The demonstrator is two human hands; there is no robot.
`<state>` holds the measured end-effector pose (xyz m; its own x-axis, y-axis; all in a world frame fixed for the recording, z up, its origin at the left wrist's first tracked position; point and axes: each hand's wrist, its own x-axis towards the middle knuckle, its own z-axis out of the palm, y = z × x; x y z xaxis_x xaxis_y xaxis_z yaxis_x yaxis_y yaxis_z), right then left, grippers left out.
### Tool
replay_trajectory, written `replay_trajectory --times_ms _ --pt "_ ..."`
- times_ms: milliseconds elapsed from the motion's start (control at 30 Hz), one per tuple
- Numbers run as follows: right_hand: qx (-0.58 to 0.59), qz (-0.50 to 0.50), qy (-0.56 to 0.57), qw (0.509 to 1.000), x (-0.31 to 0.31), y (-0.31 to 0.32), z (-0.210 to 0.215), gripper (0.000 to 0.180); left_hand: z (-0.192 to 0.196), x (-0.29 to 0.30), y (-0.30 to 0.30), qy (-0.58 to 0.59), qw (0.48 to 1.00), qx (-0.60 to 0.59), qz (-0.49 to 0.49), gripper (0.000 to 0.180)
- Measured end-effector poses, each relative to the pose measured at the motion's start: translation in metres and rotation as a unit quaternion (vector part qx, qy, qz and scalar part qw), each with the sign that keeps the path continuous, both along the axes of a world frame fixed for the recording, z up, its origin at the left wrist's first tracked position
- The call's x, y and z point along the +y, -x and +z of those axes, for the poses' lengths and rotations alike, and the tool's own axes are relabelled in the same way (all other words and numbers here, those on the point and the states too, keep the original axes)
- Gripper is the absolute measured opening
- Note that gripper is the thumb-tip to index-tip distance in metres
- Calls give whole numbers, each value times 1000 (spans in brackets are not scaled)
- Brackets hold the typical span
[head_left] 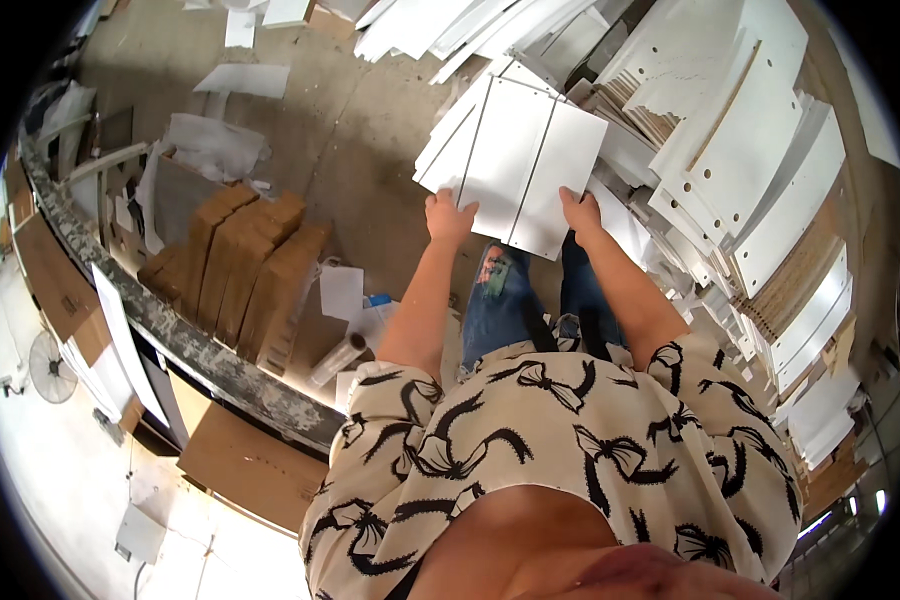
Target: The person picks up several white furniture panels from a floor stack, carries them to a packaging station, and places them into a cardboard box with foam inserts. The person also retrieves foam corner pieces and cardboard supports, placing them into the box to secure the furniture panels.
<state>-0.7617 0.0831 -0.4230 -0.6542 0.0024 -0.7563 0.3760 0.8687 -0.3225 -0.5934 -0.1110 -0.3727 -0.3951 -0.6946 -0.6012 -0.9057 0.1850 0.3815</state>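
Observation:
In front of my legs are white panels (510, 150), the top one crossed by narrow dark lines. My left hand (450, 215) grips the near left edge, its thumb toward the panel's face. At the near right edge my right hand (580, 211) has hold of the same piece, fingers partly hidden by the board. More white sheets show under its far and left sides; I cannot tell whether they are held too.
Stacked white boards with drilled holes (730, 165) lean along the right. On the left stand brown cardboard packages (245, 260) beside a clear plastic roll (338, 360). Further white boards (460, 30) lie at the far side, and paper scraps (242, 79) litter the floor.

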Motion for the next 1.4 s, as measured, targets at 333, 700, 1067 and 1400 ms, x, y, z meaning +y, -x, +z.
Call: replay_trajectory --times_ms 333,700,1067,1400 --pt "172 134 176 960 -50 -18 88 37 35 -67 -2 -275 947 127 107 32" --pt "140 -147 374 905 94 153 234 31 187 -13 44 -255 872 349 231 21" --pt "140 -30 227 963 152 279 206 42 210 129 238 -357 857 360 89 27" --pt "278 138 231 922 161 390 211 28 164 150 216 217 944 247 -30 79"
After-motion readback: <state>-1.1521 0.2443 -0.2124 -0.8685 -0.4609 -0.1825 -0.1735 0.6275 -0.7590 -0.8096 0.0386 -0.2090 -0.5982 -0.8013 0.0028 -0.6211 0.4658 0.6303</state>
